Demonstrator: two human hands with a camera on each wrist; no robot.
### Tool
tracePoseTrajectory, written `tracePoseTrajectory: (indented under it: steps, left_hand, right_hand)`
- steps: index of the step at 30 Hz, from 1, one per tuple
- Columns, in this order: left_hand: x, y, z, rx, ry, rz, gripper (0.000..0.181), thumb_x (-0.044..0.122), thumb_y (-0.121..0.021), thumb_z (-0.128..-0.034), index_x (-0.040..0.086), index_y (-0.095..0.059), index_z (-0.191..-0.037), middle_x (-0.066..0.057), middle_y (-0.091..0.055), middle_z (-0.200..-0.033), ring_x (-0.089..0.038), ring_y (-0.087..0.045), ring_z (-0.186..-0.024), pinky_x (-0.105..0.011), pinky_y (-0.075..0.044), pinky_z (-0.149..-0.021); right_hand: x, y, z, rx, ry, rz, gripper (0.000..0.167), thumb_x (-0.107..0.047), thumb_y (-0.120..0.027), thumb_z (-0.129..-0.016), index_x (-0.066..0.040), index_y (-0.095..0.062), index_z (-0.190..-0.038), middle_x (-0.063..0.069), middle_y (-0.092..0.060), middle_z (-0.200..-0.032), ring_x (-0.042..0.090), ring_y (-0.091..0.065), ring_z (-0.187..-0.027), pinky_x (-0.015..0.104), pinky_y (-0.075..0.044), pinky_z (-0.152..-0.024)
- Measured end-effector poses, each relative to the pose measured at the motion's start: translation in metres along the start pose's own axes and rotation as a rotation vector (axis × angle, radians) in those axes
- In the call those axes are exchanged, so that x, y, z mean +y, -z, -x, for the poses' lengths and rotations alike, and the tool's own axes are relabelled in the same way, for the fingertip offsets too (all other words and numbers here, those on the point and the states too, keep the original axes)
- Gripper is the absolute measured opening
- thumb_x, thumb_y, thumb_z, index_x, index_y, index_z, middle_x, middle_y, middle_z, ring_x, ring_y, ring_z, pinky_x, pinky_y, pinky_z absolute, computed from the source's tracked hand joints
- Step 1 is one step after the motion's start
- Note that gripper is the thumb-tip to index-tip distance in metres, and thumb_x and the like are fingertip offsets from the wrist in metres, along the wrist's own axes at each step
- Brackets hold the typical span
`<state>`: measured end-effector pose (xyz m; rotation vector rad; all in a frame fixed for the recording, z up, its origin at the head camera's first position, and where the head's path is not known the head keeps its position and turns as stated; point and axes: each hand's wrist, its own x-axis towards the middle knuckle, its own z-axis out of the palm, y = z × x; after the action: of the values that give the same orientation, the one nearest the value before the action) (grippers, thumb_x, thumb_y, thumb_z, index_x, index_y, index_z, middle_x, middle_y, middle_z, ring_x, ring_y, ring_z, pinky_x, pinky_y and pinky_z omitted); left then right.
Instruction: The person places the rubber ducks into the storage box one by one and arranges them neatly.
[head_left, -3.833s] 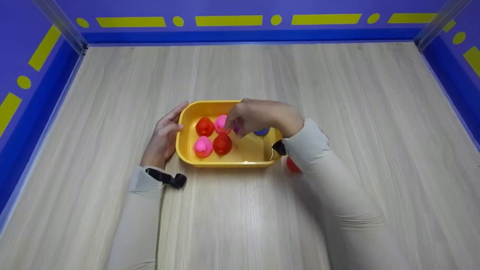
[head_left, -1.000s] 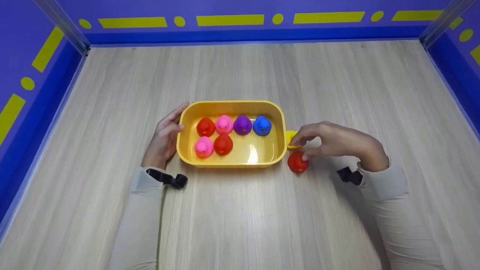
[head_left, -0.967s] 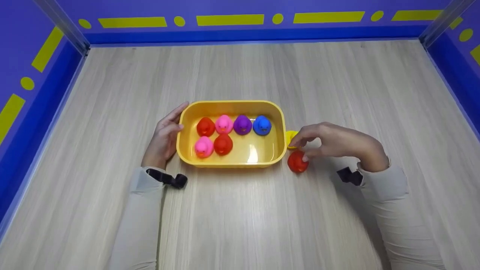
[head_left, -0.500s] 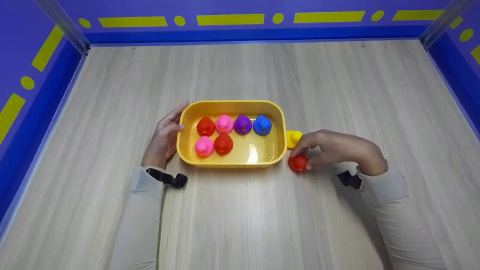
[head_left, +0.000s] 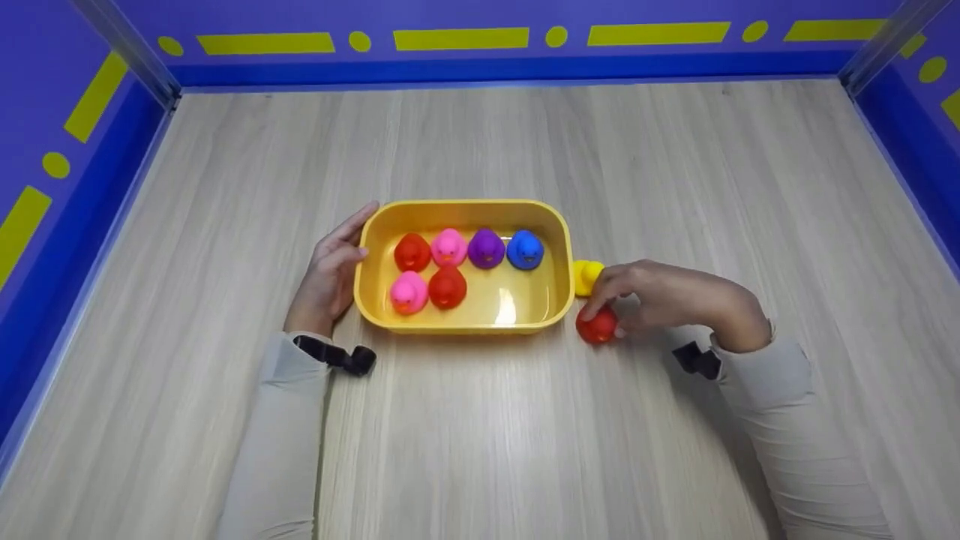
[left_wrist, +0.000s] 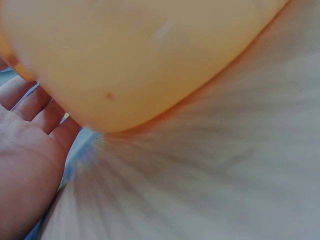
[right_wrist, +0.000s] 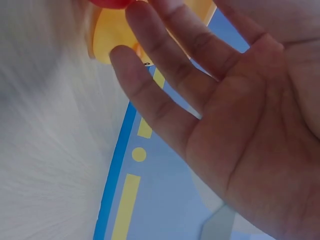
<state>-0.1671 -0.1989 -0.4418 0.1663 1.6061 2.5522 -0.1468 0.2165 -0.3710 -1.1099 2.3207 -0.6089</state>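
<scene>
A yellow plastic tub sits mid-table, with rubber ducks standing inside it. My left hand rests on the tub's left side, its fingers fairly straight and the thumb at the rim; in the left wrist view the hand lies beside the tub wall. Right of the tub, my right hand pinches a red rubber duck on the table between fingers and thumb. Just behind it is a yellow rubber duck, partly hidden by that hand. The right wrist view shows only a sliver of the red duck.
Along the tub's back row stand a red duck, a pink duck, a purple duck and a blue duck. In front are another pink duck and red duck. Blue-purple walls enclose the wooden table.
A purple duck now stands in the tub, where my right hand was earlier. That hand moved out to the right, then slightly nearer me, from the yellow duck onto the red one.
</scene>
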Motion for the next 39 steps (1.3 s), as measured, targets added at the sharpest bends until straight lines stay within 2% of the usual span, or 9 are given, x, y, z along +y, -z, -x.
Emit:
tracePoseTrajectory:
  steps: [10,23,34,39]
  left_hand:
    - [-0.001,0.001,-0.001,-0.005,0.013,0.024,0.065,-0.009,-0.037,-0.0811,-0.005,-0.034,-0.145,-0.005,-0.052,-0.139,-0.018,-0.046,-0.13,-0.031,-0.037,-0.112]
    - [0.0,0.0,0.0,0.002,0.006,0.031,0.065,-0.01,-0.037,-0.0802,-0.006,-0.034,-0.145,-0.005,-0.053,-0.138,-0.018,-0.047,-0.129,-0.03,-0.038,-0.11]
    - [0.0,0.001,0.0,-0.003,0.006,0.025,0.065,-0.01,-0.036,-0.0805,-0.004,-0.036,-0.145,-0.003,-0.054,-0.137,-0.017,-0.047,-0.129,-0.029,-0.039,-0.11]
    - [-0.001,0.001,-0.001,0.004,0.002,0.015,0.064,-0.01,-0.037,-0.0803,-0.005,-0.037,-0.144,-0.007,-0.051,-0.14,-0.018,-0.047,-0.128,-0.031,-0.038,-0.11]
  right_hand:
    - [-0.002,0.0,0.0,0.009,-0.023,0.029,0.037,0.005,-0.07,-0.077,-0.019,-0.074,-0.105,-0.006,-0.066,-0.098,0.016,-0.059,-0.092,0.039,-0.052,-0.087]
    - [0.001,0.002,0.0,0.029,-0.052,0.044,0.035,0.004,-0.068,-0.077,-0.015,-0.073,-0.106,-0.003,-0.068,-0.103,0.016,-0.06,-0.094,0.038,-0.053,-0.087]
    - [-0.002,0.007,0.0,0.052,-0.011,0.04,0.034,0.005,-0.068,-0.078,-0.013,-0.073,-0.107,-0.002,-0.068,-0.103,0.016,-0.061,-0.097,0.04,-0.053,-0.088]
    - [-0.004,0.012,0.0,0.045,-0.029,0.04,0.032,0.002,-0.068,-0.079,-0.013,-0.073,-0.107,-0.002,-0.068,-0.102,0.015,-0.061,-0.096,0.04,-0.053,-0.089]
